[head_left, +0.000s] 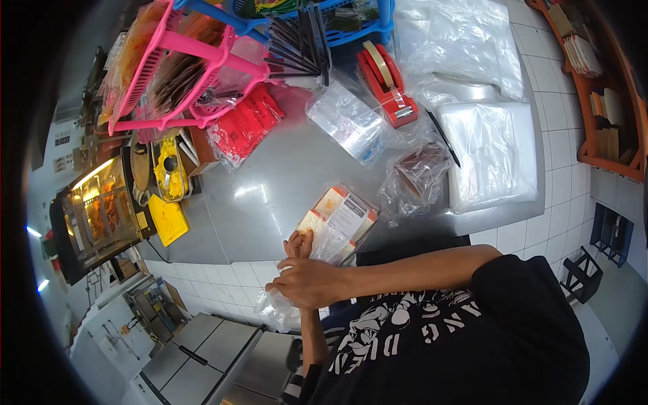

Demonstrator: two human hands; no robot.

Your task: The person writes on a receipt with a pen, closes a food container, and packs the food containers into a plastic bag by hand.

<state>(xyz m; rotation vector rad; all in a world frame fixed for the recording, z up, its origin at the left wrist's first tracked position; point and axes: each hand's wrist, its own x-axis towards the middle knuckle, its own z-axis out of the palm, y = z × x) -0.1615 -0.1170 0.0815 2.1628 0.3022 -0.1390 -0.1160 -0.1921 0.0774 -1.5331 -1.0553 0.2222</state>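
On the near edge of the steel table lies a clear plastic bag [331, 248] of packed white-and-orange food, with a printed white label [346, 219] on top. My left hand [298, 244] is at the bag's lower left end, its fingers curled against the plastic. Crossing over the left wrist, my right hand [305, 282] is closed on the gathered part of the bag. Loose plastic [277, 310] hangs below it past the table edge. The exact grip of the fingertips is partly hidden.
A red tape dispenser [389, 84], a stack of clear bags [493, 155], a black pen [443, 140] and a crumpled plastic bag [415, 177] lie to the right. Pink baskets [172, 125], red packets [248, 123] and a yellow board [168, 221] are at left.
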